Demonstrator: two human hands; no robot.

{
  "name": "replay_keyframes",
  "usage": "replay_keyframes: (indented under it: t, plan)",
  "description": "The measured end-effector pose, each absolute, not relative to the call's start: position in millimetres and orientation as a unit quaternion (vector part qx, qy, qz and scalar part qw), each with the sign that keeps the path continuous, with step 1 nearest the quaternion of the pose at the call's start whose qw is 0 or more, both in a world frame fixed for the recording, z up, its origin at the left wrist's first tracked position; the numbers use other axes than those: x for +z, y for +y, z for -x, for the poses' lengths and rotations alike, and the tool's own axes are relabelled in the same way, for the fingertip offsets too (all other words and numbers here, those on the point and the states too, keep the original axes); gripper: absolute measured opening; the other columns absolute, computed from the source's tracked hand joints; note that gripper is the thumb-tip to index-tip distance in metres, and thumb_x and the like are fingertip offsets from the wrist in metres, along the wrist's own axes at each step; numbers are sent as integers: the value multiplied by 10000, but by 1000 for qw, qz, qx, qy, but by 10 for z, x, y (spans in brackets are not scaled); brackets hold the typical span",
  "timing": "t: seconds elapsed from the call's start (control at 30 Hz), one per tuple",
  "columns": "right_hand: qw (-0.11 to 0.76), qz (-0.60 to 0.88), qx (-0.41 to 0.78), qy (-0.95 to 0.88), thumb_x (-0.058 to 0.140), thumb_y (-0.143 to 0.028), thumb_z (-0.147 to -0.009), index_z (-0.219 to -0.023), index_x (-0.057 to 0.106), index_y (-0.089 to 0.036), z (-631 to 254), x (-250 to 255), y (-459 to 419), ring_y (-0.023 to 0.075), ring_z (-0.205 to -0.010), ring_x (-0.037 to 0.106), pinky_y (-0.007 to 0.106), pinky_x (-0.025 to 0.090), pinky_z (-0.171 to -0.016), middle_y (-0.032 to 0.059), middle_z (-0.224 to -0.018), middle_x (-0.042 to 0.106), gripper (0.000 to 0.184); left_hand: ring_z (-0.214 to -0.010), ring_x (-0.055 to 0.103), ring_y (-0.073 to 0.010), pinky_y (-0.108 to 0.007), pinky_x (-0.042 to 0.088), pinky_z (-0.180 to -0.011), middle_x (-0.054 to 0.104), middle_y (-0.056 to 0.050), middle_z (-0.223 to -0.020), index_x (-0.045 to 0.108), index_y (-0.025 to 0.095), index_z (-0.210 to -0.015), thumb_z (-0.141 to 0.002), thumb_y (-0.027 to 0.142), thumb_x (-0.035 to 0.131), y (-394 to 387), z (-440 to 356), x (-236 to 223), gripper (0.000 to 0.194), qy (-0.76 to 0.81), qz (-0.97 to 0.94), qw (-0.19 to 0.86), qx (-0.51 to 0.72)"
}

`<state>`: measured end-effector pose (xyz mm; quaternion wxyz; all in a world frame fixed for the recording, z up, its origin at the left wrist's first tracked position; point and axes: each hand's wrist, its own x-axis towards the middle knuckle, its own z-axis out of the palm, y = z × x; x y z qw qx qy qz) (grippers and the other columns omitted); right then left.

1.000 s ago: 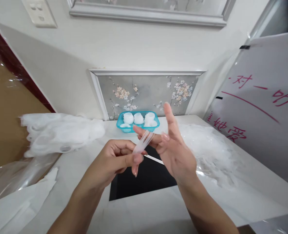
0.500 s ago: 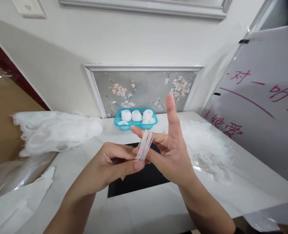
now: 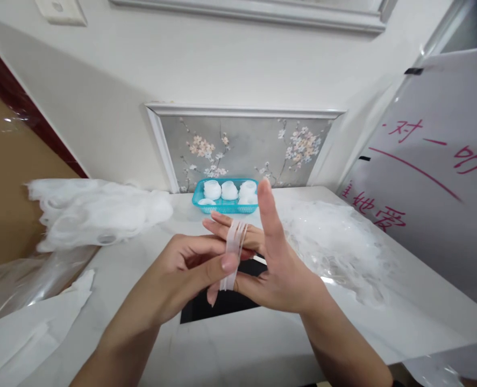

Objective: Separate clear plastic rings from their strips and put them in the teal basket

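"What is being handled?"

"A white band (image 3: 234, 239). It is looped around fingers of the right hand (image 3: 284, 274), above the black mat (image 3: 206, 312), and is seen as several strands."

"How are the hands set?"

"The right hand is spread, with its thumb raised and the loop stretched across its fingers. The band is gripped by the left hand (image 3: 177, 279), whose thumb is laid over it; some of the fingers are hidden."

"What is seen on the table (image 3: 206, 349)?"

"White sheets (image 3: 32, 328) are laid to the near left of the mat. Farther back, a heap of white material (image 3: 101, 209) is piled to the mat's left, and a crumpled, translucent heap (image 3: 339, 242) is spread to its right."

"And beyond the mat?"

"A blue basket (image 3: 222, 208) is placed there, with rounded white pieces (image 3: 229, 190) held inside. Farthest from the mat, a floral panel (image 3: 242, 145) is framed on the wall (image 3: 238, 70)."
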<state>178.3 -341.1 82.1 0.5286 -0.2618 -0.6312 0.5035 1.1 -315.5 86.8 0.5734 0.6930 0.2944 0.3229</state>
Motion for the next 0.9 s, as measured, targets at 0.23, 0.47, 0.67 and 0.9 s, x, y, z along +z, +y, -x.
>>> replay_keyframes:
  t: [0.23, 0.47, 0.67, 0.9]
  plan:
    - [518, 287, 435, -678, 618, -303, -858, -1486, 82, -369, -1760, 793, -3392, 279, -1363, 352, 576, 373, -1066, 37, -1317, 563, 828, -569, 554, -97, -195, 443, -517, 674, -19, -698, 759, 221, -862, -824, 312, 659, -3213, -75, 852, 140, 320, -697, 490, 415]
    - [611, 333, 377, -612, 651, -293, -847, -1477, -111, -363, -1771, 821, -3334, 283, -1233, 520, 509, 490, -1006, 60, -1421, 460, 991, -782, 645, -147, -230, 521, -684, 706, -18, -883, 756, 256, -828, -811, 142, 655, -3276, -83, 927, 153, 250, -775, 374, 443]
    - [635, 297, 484, -523, 646, -267, -843, -1451, -155, -396, -1813, 955, -3442, 232, -1083, 641, 496, 562, -918, 25, -1263, 609, 1014, -738, 656, -135, -211, 524, -619, 710, 0, -850, 751, 273, -839, -788, 89, 658, -3259, -87, 932, 212, 199, -809, 383, 399]
    - [599, 282, 492, -565, 749, -290, -752, -1463, -37, -425, -1830, 920, -3496, 254, -1127, 613, 513, 558, -910, 30, -1266, 600, 1068, -711, 625, -123, -216, 511, -641, 699, 0, -874, 737, 282, -814, -795, 143, 658, -3272, -79, 972, 161, 238, -802, 386, 390]
